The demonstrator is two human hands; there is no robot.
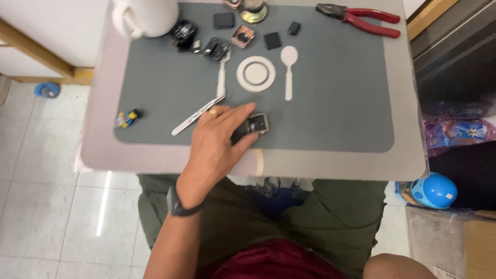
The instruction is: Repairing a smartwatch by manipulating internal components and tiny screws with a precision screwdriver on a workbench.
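**Small black square part with metal frame, under the left hand**

Small black square part with metal frame lies on the grey rubbery mat, near its front edge. Left hand rests on it, fingers loosely curled over its left side; whether it is gripped, cannot tell. One black wristband. Right hand out of view. One pair of white flat tweezers just beside the hand. One pair of red-handled pliers far back right. One white mug back left. Three small black squares behind the printed plate.

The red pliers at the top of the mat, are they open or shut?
Open: the red pliers lie flat with their handles spread apart.
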